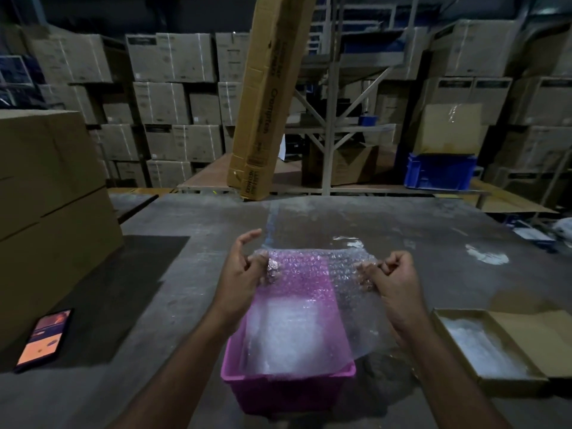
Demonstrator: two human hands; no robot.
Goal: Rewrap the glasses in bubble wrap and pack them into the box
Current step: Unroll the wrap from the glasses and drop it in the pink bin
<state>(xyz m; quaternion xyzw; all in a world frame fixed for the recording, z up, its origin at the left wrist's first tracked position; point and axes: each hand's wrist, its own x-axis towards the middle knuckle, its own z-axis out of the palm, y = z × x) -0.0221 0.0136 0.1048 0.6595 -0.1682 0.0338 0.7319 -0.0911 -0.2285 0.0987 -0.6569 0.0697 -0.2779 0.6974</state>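
Table (pixel 309 218): grey, dusty, rough; everything rests on it.
Tub (pixel 288 385): pink plastic, rectangular, near edge, white padding inside.
Box (pixel 483 345): shallow brown cardboard, open, at right, pale filling; the goal.
Wrap (pixel 306 292): clear bubble sheet, limp and crinkly, held stretched over the tub.
Left hand (pixel 240 270): pinches the sheet's left edge, forefinger lifted free.
Right hand (pixel 391 277): fingers curled, pinching the right edge.
Glasses: not visible.
Advice: I judge it best to keep both edges taut and level, then lay the sheet flat before rolling.
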